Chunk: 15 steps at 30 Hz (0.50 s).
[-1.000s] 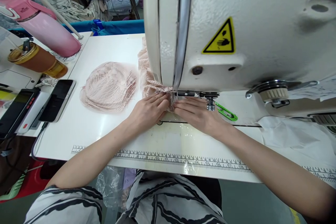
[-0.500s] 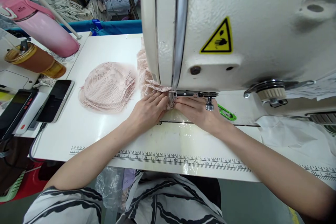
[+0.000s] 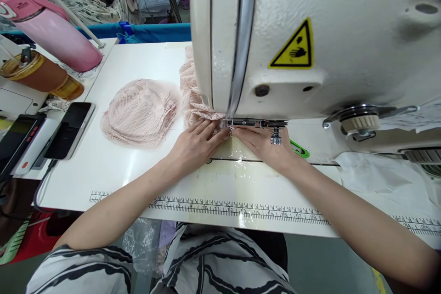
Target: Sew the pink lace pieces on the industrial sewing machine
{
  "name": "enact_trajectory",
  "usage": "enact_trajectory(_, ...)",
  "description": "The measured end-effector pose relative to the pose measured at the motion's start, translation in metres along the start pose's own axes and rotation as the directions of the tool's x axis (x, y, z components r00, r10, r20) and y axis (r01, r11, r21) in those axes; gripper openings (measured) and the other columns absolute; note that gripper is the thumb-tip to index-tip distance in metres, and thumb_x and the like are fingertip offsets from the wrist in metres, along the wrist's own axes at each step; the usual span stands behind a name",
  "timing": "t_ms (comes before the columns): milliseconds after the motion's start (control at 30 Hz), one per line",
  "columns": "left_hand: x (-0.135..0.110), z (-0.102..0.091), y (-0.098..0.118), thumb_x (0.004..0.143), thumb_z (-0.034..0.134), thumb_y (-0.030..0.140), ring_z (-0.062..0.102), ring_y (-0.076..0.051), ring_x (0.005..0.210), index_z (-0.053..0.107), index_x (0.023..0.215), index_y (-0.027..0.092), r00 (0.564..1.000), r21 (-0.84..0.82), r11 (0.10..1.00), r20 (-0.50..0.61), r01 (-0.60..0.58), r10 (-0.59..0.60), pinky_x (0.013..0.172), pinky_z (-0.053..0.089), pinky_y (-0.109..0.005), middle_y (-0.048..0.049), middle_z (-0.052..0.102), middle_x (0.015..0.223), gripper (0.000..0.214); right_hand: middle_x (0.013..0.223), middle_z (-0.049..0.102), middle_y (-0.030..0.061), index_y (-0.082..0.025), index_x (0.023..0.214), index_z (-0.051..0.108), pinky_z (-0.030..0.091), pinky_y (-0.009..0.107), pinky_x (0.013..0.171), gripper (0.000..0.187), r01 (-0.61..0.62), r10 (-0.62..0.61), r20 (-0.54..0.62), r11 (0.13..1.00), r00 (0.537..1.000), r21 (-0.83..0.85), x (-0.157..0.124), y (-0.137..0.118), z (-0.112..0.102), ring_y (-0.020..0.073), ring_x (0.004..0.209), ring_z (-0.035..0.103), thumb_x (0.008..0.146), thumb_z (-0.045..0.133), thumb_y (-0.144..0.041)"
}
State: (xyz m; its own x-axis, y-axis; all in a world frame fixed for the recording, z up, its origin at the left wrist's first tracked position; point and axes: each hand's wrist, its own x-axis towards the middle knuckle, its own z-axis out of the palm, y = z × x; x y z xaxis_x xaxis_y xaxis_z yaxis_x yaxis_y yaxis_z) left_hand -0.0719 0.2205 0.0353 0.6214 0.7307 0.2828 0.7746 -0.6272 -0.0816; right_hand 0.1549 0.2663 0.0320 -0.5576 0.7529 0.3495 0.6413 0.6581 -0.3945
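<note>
Pale pink lace fabric (image 3: 195, 96) runs under the head of a white sewing machine (image 3: 285, 4), bunched at the left of the needle area. My left hand (image 3: 195, 144) lies flat on the near end of this lace, fingers stretched forward and thumb reaching toward the presser foot. My right hand (image 3: 270, 144) rests flat on the machine bed, fingers pointing left to the lace edge, partly hidden behind a black metal guide (image 3: 255, 122). The needle itself is hard to make out. A round pile of pink lace pieces (image 3: 139, 112) sits left of my left hand.
Beside my right wrist lies a green thread snipper (image 3: 299, 149). White cloth (image 3: 375, 174) is at the right. A phone (image 3: 70, 128), amber cup (image 3: 41, 73) and pink bottle (image 3: 58, 32) stand at the left. A printed ruler (image 3: 206, 206) follows the front edge.
My left thumb has extended right toward the presser foot, and the right fingertips have shifted slightly right. The lace edge between the hands has bunched closer to the foot. The view has shifted slightly.
</note>
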Motion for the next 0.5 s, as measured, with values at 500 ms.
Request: enact_trajectory(500,0.0,0.0,-0.001,0.101,0.047,0.014,0.064,-0.025,0.126,0.061,0.135,0.006,0.985,0.02,0.99,-0.093,-0.143,0.144,0.11,0.053,-0.04,-0.0121,0.065,0.136,0.037,0.109,0.077,0.0061,-0.029,0.119,0.074,0.049,0.038,0.088,0.035,0.045,-0.036,0.043,0.976,0.998,-0.211,-0.012,0.002,-0.001,0.0221,0.097,0.069,0.105,0.043,-0.04)
